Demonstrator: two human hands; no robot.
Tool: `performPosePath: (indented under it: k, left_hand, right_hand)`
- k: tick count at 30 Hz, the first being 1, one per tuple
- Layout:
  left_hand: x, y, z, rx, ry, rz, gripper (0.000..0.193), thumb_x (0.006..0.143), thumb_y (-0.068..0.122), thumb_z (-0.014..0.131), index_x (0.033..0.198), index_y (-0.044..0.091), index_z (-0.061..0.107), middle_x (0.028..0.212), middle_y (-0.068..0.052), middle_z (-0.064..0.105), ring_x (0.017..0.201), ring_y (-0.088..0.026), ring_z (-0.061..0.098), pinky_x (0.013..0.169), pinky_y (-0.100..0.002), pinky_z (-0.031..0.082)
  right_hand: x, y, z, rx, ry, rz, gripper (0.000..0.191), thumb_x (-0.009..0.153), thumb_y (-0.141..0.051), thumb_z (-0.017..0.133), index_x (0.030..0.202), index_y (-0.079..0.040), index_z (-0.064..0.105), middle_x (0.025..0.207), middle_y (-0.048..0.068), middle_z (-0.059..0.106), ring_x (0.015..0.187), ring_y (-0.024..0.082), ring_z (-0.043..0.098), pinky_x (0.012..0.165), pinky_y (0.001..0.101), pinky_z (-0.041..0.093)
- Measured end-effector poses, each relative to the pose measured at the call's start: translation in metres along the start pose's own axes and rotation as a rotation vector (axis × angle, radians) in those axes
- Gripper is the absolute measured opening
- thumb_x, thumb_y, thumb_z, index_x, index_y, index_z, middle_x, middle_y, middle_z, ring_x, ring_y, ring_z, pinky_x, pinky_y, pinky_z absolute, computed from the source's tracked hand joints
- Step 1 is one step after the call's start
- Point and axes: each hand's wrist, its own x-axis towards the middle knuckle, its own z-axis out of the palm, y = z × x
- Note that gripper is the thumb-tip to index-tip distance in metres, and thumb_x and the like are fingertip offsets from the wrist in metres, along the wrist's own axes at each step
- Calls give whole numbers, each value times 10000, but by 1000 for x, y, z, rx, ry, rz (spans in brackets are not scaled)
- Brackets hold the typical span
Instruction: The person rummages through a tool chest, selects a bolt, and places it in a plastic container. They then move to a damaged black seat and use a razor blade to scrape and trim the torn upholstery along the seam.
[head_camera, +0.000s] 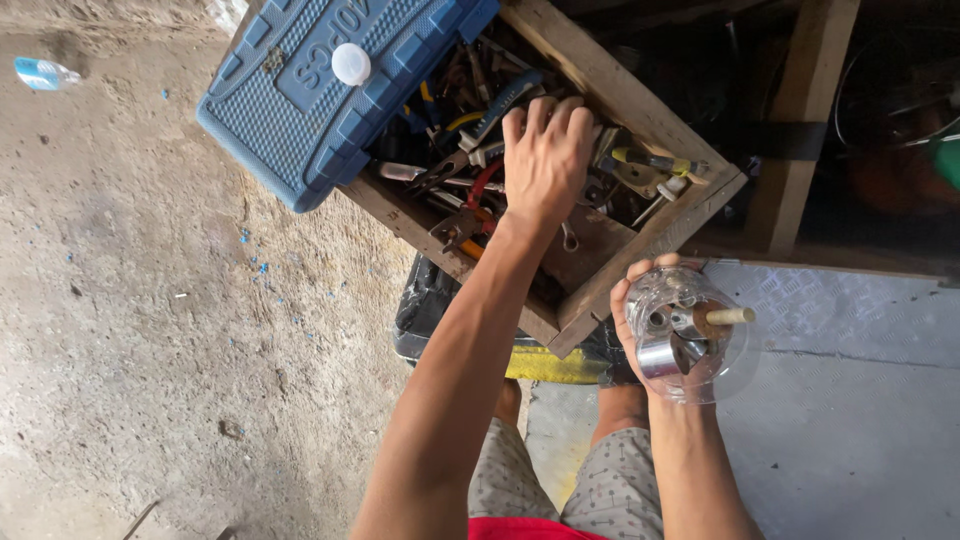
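A blue plastic case (320, 90) rests on the wooden crate's (640, 245) left corner, the left hand (545, 160) digs spread-fingered among its tools, and the right hand (640, 320) grips a clear container (700, 345), its wooden peg (728, 316) pointing right.

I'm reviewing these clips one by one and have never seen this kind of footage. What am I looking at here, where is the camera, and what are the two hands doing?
There is no machine: a person wears one camera on the head, looking down at their own bare arms and knees. The left hand reaches into a wooden box full of mixed hand tools, pliers among them. A blue plastic case rests on the box's far corner. The right hand holds a clear plastic container with shiny metal parts inside and a wooden handle sticking out. Below lie a concrete floor and a grey patterned metal plate.
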Motion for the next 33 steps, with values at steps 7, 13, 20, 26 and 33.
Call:
performPosePath:
  k: [7,13,20,26,33]
  left_hand:
    - [-57,50,-74,-1043,108,-611,320,972,170,675,1267,54,630,998,-52,777,685,-106,696,586,-266,526]
    - [-131,89,-143,-926,91,-142,232,965,126,845,1086,73,654,1253,-121,739,975,-203,729,855,-340,556]
    - [-159,78,-130,-562,79,71,342,876,230,947,1053,138,669,1325,-36,643,1133,-255,575,1022,-418,458]
    - [-165,53,-139,-675,113,63,380,826,189,908,1100,101,660,1326,-100,587,1107,-300,582,962,-444,481]
    - [-78,-47,-96,-428,72,-245,139,1000,102,715,1122,81,651,1136,-99,676,1035,-310,639,890,-414,519]
  right_hand:
    - [4,-1,-6,-88,-26,15,596,835,-306,835,1338,-41,656,1309,104,689,1340,259,588,1215,452,471]
    - [7,12,11,50,89,41,265,1039,-273,638,1215,-80,684,1275,87,685,1282,290,582,1153,482,460]
    - [-15,50,46,-36,167,67,269,1091,-237,535,1111,-45,722,1163,106,706,1173,291,621,1060,444,505]
    - [8,58,28,-9,61,250,275,1095,-246,546,1119,-30,715,1138,129,705,1165,312,636,1061,468,507]
    - [-2,56,22,-6,134,89,255,1104,-225,571,1140,-15,709,1178,139,701,1175,342,647,1057,507,505]
